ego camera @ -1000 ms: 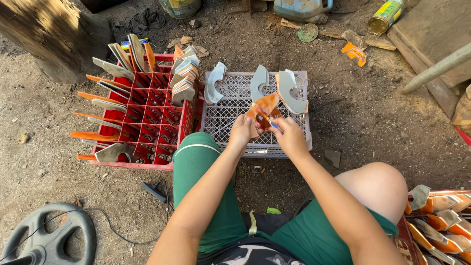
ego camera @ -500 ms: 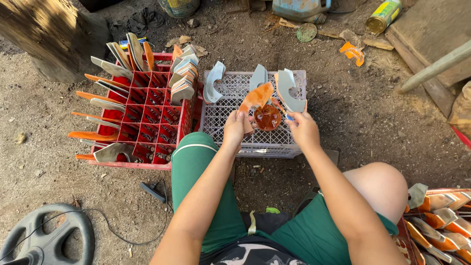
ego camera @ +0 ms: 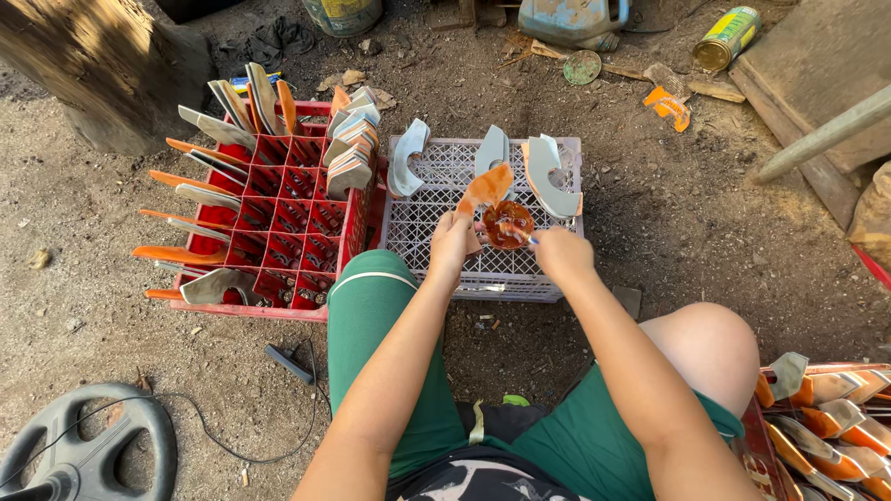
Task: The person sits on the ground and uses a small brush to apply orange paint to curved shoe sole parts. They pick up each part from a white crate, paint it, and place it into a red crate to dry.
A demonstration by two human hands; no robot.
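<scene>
Two hands over white crate (ego camera: pixel 557 283): left hand (ego camera: pixel 452 243) pinching orange curved blade (ego camera: pixel 484 189), long axis up-right; right hand (ego camera: pixel 560 252) gripping brush (ego camera: pixel 513 232).

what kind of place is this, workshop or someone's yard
Most likely an informal outdoor work spot in a yard. The ground is bare dirt with scattered litter such as a can, and curved metal pieces, some coated orange, stand in a red crate and a white crate.
</scene>
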